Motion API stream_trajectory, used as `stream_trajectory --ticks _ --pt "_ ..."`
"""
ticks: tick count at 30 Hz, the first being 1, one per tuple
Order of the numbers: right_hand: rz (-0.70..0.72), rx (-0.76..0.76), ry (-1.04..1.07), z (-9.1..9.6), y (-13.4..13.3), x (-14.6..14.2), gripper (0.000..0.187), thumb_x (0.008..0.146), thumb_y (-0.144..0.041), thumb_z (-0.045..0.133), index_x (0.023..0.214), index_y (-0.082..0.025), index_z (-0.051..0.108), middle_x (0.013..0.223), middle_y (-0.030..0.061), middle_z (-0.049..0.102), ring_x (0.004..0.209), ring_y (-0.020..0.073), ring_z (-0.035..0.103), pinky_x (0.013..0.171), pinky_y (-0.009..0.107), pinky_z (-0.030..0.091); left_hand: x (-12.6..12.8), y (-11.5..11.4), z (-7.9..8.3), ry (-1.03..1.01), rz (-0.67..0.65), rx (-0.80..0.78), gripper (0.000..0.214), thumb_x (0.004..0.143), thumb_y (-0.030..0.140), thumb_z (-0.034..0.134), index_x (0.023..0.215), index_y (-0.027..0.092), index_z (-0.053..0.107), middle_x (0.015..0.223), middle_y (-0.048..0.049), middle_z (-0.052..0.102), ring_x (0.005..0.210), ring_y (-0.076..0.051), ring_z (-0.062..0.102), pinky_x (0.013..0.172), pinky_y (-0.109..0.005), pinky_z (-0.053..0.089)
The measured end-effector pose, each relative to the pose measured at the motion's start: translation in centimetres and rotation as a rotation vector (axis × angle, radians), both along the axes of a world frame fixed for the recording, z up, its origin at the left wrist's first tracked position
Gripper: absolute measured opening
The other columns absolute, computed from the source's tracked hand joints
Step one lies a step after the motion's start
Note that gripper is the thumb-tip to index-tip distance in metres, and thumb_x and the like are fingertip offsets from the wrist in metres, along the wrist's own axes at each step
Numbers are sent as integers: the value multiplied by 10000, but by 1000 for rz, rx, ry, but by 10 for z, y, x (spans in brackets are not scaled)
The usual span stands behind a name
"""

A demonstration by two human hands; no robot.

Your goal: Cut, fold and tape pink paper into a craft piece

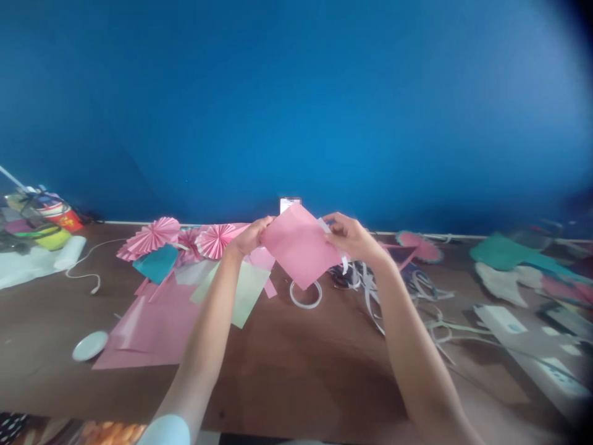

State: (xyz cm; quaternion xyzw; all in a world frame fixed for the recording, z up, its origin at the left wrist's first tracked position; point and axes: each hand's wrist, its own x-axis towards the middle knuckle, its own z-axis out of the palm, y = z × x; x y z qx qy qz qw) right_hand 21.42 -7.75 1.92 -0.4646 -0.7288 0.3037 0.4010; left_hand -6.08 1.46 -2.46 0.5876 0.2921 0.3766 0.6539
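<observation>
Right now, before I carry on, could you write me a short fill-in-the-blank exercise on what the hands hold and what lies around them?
1. The left hand and right hand hold up a paper coloured ____.
2. In the picture, the disc lies to the ____ of the large sheet.
3. The ring on the table is coloured ____.
4. The wall behind the table is coloured ____.

Missing words: pink; left; white; blue.
</observation>
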Motion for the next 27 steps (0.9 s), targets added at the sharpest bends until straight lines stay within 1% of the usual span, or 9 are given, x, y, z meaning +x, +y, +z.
stream_trajectory --ticks 2,5,7,9,12,14,18,23,27 --pt "2 17 -51 -1 0 -1 341 817 -286 592 1137 -170 576 701 -19 604 631 138 546 579 262 395 7 -6 7 127 76 89 511 763 537 694 1120 173 666 1033 -92 694 905 -222 629 735 -262 458" --pt "19 19 -124 -1 0 -1 320 828 -291 573 1130 -188 591 746 -5 625 655 143 547 592 264 392 14 -15 18 275 137 217 418 772 526 692 980 163 673 960 -68 666 871 -207 591 700 -244 415" --pt "25 14 -172 0 -1 0 324 822 -277 565 1134 -198 596 777 4 640 670 147 551 598 264 392 16 -19 26 315 134 301 400 808 551 639 868 156 639 830 -41 613 770 -173 544 647 -236 371" --pt "31 10 -218 1 -2 0 328 815 -256 552 1136 -206 600 785 5 645 675 147 552 599 262 387 15 -20 31 323 113 400 397 839 550 601 772 161 567 728 -3 517 678 -134 464 608 -231 319" --pt "35 19 -240 2 -3 -2 336 813 -243 538 1142 -212 600 795 5 649 693 149 558 604 258 382 13 -19 34 336 72 514 407 834 515 625 706 168 455 690 29 400 629 -104 361 585 -231 257" --pt "20 29 -232 2 -3 -3 346 812 -247 537 1152 -214 596 801 6 652 698 151 562 608 259 386 14 -18 33 339 89 538 412 838 500 622 699 173 415 691 34 359 627 -100 327 582 -234 234" --pt "20 25 -248 3 -4 -5 353 805 -237 537 1150 -217 605 796 18 669 681 161 572 609 268 401 19 -17 31 341 168 565 393 900 489 520 696 175 398 692 28 330 646 -110 317 597 -243 228" --pt "45 13 -301 4 -6 -7 365 800 -212 542 1156 -225 621 792 33 694 675 173 595 618 275 418 23 -14 27 389 68 576 391 874 455 555 686 187 342 676 41 286 612 -99 276 583 -241 209" --pt "36 31 -321 2 -6 -8 345 818 -221 544 1152 -226 627 818 41 711 686 178 611 623 277 422 30 -15 26 395 79 590 362 879 439 538 706 192 338 685 42 295 616 -99 291 588 -237 224"
